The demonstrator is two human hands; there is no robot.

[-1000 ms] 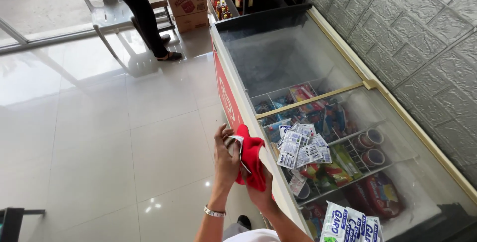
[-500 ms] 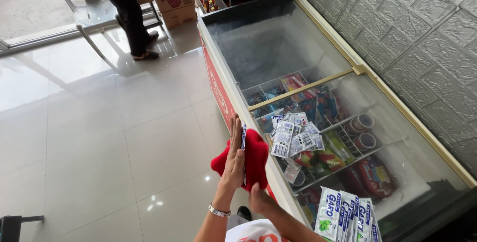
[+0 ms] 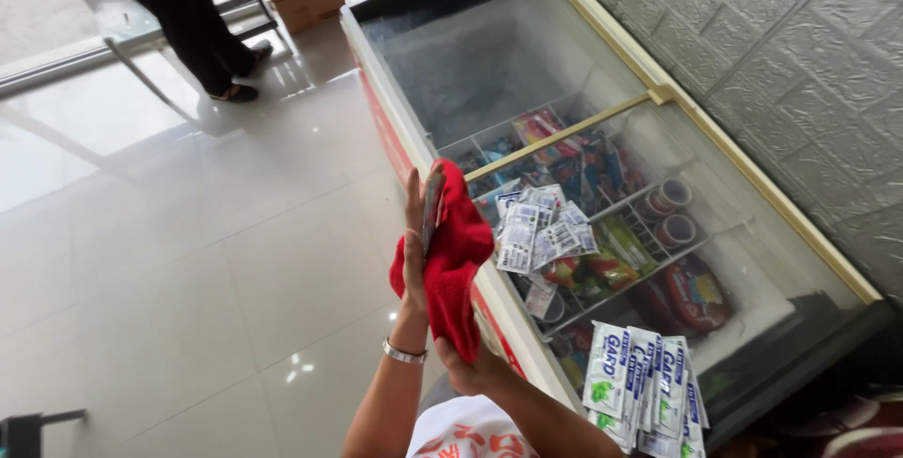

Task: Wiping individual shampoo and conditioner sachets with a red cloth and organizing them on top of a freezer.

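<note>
Our left hand [image 3: 414,251] flat behind a thin dark object [image 3: 433,206], right hand [image 3: 466,369] gripping the red cloth's [image 3: 456,265] lower end, draping it over beside the chest freezer [image 3: 451,260].

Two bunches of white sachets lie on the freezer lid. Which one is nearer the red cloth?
The upper bunch, lying mid-lid just right of the red cloth. The other bunch sits at the lid's near end, well below and right of the cloth.
</note>
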